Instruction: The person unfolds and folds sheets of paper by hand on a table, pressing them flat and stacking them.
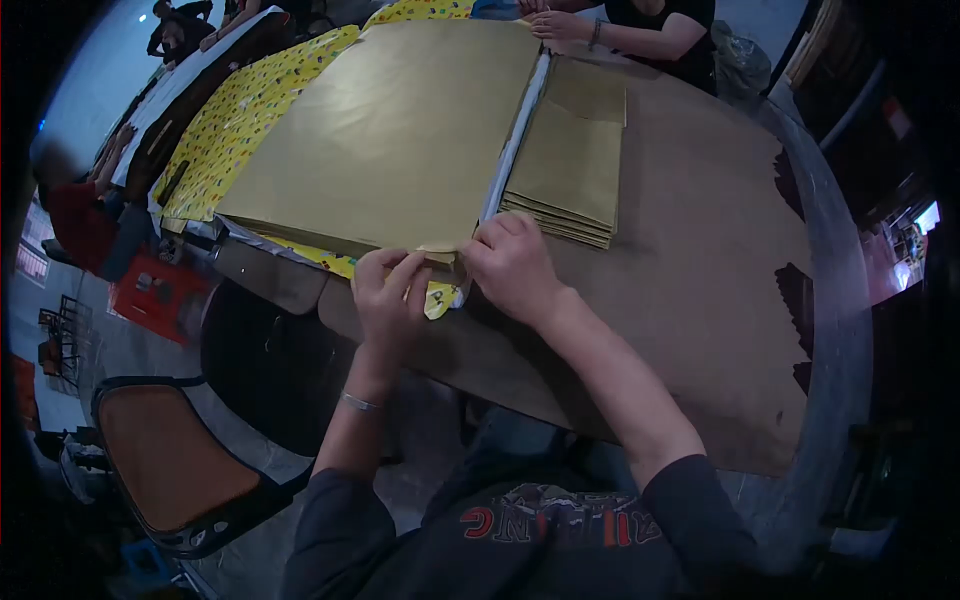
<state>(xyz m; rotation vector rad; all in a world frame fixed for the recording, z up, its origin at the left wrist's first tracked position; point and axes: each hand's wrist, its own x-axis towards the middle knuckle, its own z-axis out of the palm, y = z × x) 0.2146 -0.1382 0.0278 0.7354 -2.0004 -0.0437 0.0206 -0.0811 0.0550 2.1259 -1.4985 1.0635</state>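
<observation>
A large stack of gold-brown paper sheets lies across the table. At its near right corner, my left hand pinches a small raised flap of the top paper between thumb and fingers. My right hand is closed at the same corner, just right of the left one, its thumb and curled fingers on the paper's edge; the fingertips are partly hidden. Beneath the stack, yellow patterned paper sticks out at the left and below the corner. A long whitish strip runs along the stack's right side.
A pile of smaller folded gold paper lies right of the strip on the brown-covered table. Another person's hands touch the far corner of the large sheets. An orange-brown chair stands at the lower left. More people are at the far left.
</observation>
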